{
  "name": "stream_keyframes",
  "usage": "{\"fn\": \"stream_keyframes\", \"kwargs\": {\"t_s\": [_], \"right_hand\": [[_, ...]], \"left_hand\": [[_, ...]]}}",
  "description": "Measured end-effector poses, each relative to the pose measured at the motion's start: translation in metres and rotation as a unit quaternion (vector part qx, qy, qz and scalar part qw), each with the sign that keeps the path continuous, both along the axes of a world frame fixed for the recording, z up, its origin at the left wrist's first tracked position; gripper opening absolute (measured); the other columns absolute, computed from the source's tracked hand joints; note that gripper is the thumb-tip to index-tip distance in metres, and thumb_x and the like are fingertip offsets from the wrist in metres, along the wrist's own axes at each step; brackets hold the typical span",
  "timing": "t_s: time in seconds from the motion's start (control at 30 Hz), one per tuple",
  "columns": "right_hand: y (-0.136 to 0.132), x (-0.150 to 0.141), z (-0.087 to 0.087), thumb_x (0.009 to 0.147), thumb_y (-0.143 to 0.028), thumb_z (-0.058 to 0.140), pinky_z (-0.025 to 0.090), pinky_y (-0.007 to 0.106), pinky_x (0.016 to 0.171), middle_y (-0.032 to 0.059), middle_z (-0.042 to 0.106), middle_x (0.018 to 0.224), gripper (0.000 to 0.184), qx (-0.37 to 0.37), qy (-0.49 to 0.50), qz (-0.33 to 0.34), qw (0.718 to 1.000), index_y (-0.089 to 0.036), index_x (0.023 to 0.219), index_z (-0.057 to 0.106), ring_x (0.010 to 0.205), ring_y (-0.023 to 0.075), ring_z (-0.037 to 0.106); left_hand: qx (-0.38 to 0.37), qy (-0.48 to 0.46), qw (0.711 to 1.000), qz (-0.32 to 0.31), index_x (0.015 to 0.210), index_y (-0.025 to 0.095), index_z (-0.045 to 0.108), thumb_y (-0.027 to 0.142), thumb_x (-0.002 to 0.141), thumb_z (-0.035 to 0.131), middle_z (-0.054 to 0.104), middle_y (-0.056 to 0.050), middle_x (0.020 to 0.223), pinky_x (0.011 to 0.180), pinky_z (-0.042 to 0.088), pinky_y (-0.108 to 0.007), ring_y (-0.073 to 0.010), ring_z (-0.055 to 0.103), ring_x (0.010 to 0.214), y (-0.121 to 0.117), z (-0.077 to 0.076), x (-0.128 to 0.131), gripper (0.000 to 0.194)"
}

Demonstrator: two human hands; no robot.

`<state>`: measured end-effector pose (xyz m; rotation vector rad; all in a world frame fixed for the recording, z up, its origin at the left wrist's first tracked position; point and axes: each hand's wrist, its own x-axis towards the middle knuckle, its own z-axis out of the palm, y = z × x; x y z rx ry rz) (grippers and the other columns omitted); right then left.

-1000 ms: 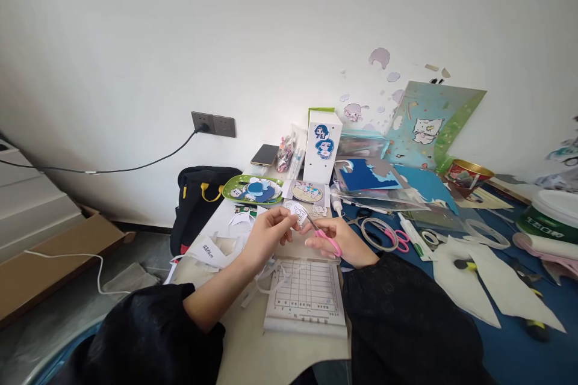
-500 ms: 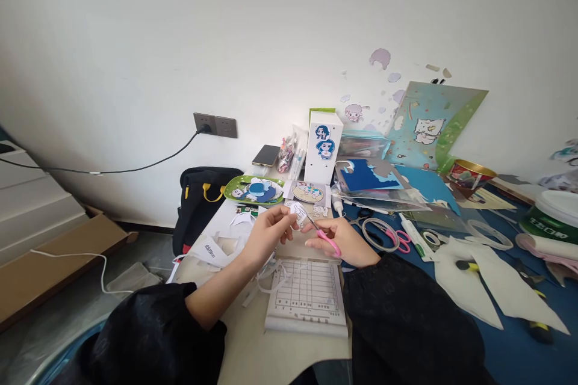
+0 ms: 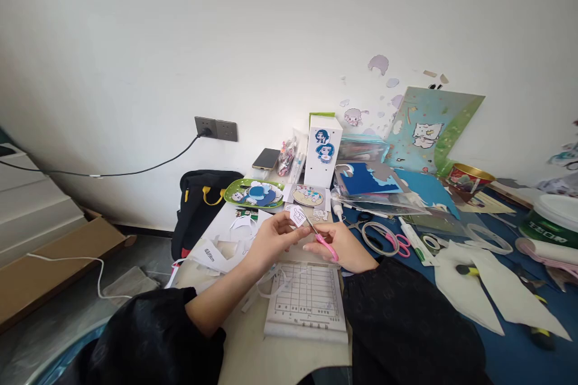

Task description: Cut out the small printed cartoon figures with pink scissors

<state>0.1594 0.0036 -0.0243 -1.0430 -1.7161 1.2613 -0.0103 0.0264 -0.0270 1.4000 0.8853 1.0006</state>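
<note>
My left hand (image 3: 276, 238) pinches a small white paper cutout (image 3: 297, 215) printed with a line drawing. In my right hand (image 3: 345, 246) is a pair of scissors (image 3: 326, 245) with pink handles. The metal blades point up and left, close to the paper's lower right edge; whether they touch it I cannot tell. Both hands are raised over the table, above a printed form pad (image 3: 307, 304) that lies flat. Just beyond them lies a sheet with a round cartoon picture (image 3: 308, 195).
White paper scraps (image 3: 217, 258) lie left of my hands. A green tray (image 3: 233, 192) holds blue cutouts behind them. A white box (image 3: 320, 162) stands at the back. To the right are tape rolls (image 3: 380, 237), a second pink pair of scissors (image 3: 401, 245) and cream fabric pieces (image 3: 469, 289).
The paper cutout has turned in my left fingers and now tilts upward. The scissors have shifted slightly left and down with my right hand. The view has tipped a little.
</note>
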Motion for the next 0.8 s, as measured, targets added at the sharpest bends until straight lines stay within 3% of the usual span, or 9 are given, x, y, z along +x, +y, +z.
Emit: {"fn": "stream_keyframes", "kwargs": {"t_s": [0.13, 0.33, 0.8], "right_hand": [[0.0014, 0.0008, -0.0019, 0.071, -0.036, 0.071, 0.032, 0.021, 0.042, -0.0057, 0.046, 0.055, 0.024, 0.012, -0.018, -0.001, 1.000, -0.014, 0.073, 0.061, 0.045, 0.0072, 0.038], [0.0026, 0.0014, -0.0068, 0.087, -0.028, 0.056, 0.047, 0.023, 0.051, -0.0015, 0.058, 0.074, 0.017, 0.021, -0.080, 0.002, 0.997, -0.011, 0.087, 0.059, 0.058, 0.0098, 0.055], [0.0017, 0.0007, -0.0066, 0.088, -0.027, 0.054, 0.052, 0.031, 0.065, 0.0034, 0.061, 0.093, 0.019, 0.011, -0.129, -0.007, 0.992, -0.012, 0.099, 0.059, 0.076, 0.0159, 0.061]], "left_hand": [[-0.001, 0.000, 1.000, 0.002, 0.077, 0.014, 0.062, 0.035, 0.064, 0.072, 0.060, 0.000, 0.063, 0.042, 0.031, -0.018, -0.0091, 0.047, 0.050, 0.0015, -0.0021, 0.0004, 0.027], [0.003, -0.009, 1.000, 0.014, 0.065, 0.015, 0.059, 0.037, 0.070, 0.066, 0.051, 0.005, 0.050, 0.042, 0.032, -0.018, -0.0070, 0.042, 0.044, 0.0000, -0.0014, -0.0002, 0.024], [-0.003, -0.017, 0.999, 0.032, 0.064, 0.016, 0.059, 0.036, 0.072, 0.063, 0.051, 0.004, 0.047, 0.042, 0.032, -0.019, -0.0078, 0.042, 0.042, -0.0019, 0.0028, -0.0007, 0.022]]}}
